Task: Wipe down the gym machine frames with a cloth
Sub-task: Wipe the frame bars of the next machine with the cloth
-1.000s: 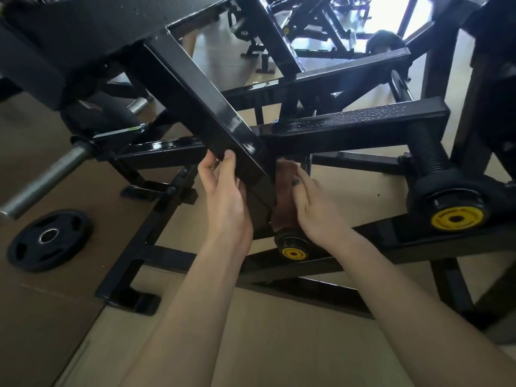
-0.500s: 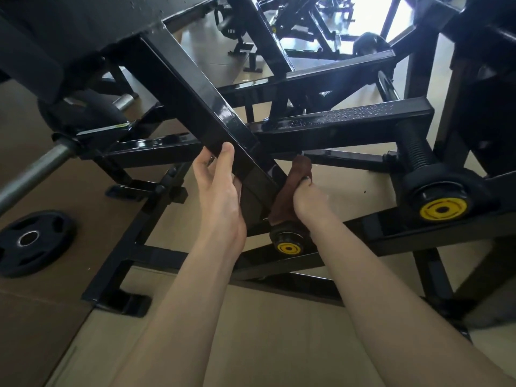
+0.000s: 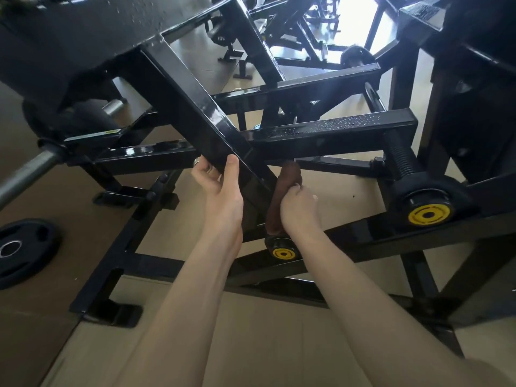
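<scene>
Bare forearms, no sleeves; ring (image 3: pixel 197 162) on left hand (image 3: pixel 222 191) finger.

Around me on the gym floor

To my left a black weight plate (image 3: pixel 23 251) lies flat on the brown floor (image 3: pixel 279 344). Above it a grey steel bar (image 3: pixel 26 173) points toward me. Far ahead I see other machines (image 3: pixel 312 37) in front of a bright window (image 3: pixel 354 20), well apart from me.
</scene>
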Available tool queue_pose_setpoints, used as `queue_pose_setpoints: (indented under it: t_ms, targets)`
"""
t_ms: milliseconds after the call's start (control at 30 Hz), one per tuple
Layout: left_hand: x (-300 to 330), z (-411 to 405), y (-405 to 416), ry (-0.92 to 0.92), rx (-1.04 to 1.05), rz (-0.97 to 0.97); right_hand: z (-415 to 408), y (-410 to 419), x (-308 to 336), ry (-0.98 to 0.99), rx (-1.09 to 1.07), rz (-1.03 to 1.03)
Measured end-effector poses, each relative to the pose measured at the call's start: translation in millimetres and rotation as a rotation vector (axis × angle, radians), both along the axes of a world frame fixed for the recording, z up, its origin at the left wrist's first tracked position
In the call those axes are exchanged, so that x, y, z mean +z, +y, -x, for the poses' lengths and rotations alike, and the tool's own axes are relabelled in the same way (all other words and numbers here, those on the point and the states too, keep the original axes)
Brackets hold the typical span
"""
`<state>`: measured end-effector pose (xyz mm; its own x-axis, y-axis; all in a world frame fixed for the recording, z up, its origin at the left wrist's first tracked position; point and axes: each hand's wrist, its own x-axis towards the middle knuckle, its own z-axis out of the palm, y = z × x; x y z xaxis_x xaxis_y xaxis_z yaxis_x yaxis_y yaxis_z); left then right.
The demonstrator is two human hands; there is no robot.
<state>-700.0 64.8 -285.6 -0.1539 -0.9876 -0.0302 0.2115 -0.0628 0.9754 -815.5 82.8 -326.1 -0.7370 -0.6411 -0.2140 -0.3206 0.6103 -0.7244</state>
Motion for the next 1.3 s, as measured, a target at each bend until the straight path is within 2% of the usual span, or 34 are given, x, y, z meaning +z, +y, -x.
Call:
queue_pose_setpoints:
  t_ms: [133,333,433,500,567,633,733,867,967,1033,1167,1300]
  targets:
    - [-1,1,2,-0.013,0.006,0.018,-47,1,23,0.127,-0.067,0.217]
    - [1,-4,3,-0.023,0.008,-0.025,-57,-11,30,0.292,0.046,0.570]
    - [-1,-2,-2,0.066,0.013,-0.054,-26,-5,9,0.227,0.105,0.467]
    - [2,-3,-1,0.055,0.036,-0.053,-8,-2,-1,0.109,0.087,0.337]
    - [3,-3,-1,0.034,0.055,-0.066,-2,-1,-2,0.081,0.077,0.282]
    - [4,-2,1,0.011,0.052,-0.087,-6,-1,1,0.089,0.054,0.301]
    - [3,-4,1,-0.012,0.049,-0.093,-29,-7,22,0.084,0.039,0.440]
    - [2,-9,2,0.099,-0.010,-0.101,-67,-24,73,0.153,0.193,0.672]
    - [3,-11,1,0.155,-0.012,-0.145,-64,-28,69,0.207,0.272,0.744]
    - [4,-12,2,0.140,-0.022,-0.159,-47,-19,46,0.162,0.248,0.704]
    - [7,-11,3,0.142,0.048,-0.215,-15,3,5,0.137,0.137,0.466]
    - [8,-9,4,0.123,0.061,-0.224,-22,-6,12,0.127,0.054,0.471]
